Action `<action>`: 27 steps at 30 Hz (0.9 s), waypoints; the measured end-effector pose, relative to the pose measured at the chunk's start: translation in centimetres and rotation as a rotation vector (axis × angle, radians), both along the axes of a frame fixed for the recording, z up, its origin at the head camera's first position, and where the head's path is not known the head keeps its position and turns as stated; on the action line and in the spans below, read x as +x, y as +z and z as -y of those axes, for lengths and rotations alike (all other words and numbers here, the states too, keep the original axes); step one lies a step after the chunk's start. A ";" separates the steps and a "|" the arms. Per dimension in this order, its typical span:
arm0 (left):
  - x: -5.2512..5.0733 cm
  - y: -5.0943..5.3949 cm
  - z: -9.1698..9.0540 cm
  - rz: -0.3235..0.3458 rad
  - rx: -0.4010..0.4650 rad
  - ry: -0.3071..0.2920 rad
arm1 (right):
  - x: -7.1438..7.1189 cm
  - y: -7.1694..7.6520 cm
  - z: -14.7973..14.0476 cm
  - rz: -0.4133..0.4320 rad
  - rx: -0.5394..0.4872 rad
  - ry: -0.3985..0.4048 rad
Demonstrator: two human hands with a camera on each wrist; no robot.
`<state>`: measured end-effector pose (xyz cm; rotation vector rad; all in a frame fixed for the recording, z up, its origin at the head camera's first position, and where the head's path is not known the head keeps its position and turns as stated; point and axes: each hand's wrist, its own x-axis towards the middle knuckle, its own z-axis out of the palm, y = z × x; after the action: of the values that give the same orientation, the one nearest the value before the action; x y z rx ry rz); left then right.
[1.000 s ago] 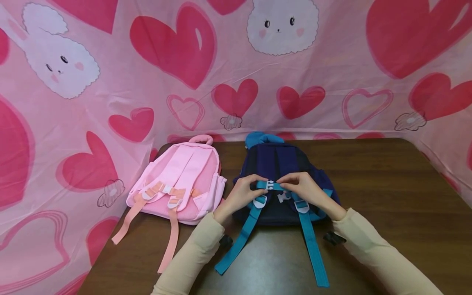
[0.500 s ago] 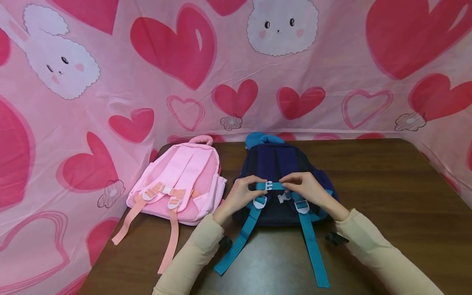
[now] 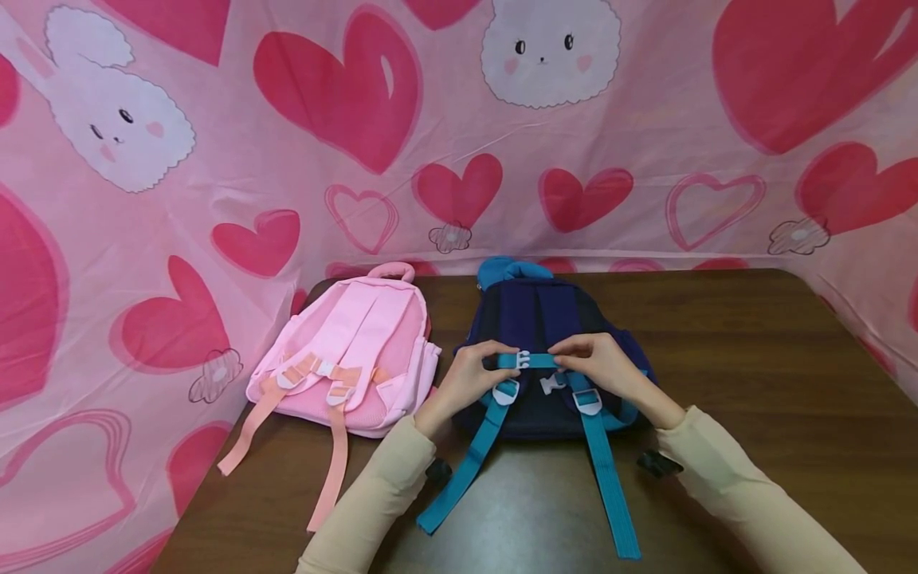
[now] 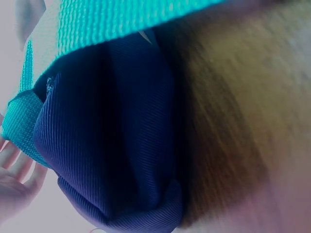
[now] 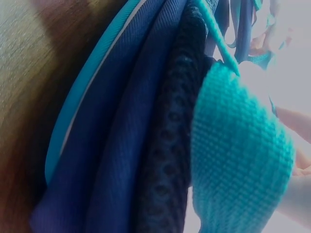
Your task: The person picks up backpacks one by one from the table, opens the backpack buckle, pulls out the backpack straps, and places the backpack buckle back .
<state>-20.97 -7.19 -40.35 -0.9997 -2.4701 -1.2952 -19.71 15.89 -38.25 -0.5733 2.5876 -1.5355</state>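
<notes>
A dark navy backpack (image 3: 534, 414) lies on the table with its strap side up. Across its middle runs a teal chest strap (image 3: 541, 361) with a white side-release buckle (image 3: 523, 360). My left hand (image 3: 466, 379) pinches this strap at the buckle's left edge. Right of the buckle, my right hand (image 3: 602, 368) pinches the same strap between thumb and fingers. Just below hangs a loose white buckle piece (image 3: 551, 384). In the left wrist view, teal webbing (image 4: 121, 19) crosses above navy fabric (image 4: 121, 136). Teal webbing (image 5: 240, 150) also fills much of the right wrist view.
Left of the navy backpack lies a pink backpack (image 3: 344, 335) with peach straps. Two teal strap tails (image 3: 610, 486) stretch toward the near side of the brown wooden table (image 3: 753, 359). A pink heart-patterned cloth (image 3: 459, 119) hangs behind and at both sides.
My right hand has moved a little to the right along the teal strap, so more strap shows between it and the buckle. The left hand stays nearly in place.
</notes>
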 end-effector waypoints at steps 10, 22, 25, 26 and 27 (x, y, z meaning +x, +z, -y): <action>-0.1 -0.1 -0.1 0.014 -0.001 -0.008 | 0.1 0.0 0.1 -0.014 -0.037 0.024; -0.1 -0.1 -0.4 0.009 -0.023 -0.006 | 0.1 0.0 0.5 -0.002 -0.043 0.025; -0.1 0.0 -0.4 0.012 -0.021 -0.009 | 0.0 -0.1 0.6 0.014 -0.034 0.018; -0.1 0.1 -0.5 0.014 -0.021 -0.011 | 0.0 0.0 0.6 0.013 -0.031 0.020; 0.0 0.1 -0.5 0.018 -0.022 -0.011 | 0.0 0.0 0.7 0.010 -0.032 0.022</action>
<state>-21.01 -6.68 -40.26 -1.0129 -2.5003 -1.2888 -19.73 15.22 -38.26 -0.5934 2.5454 -1.5713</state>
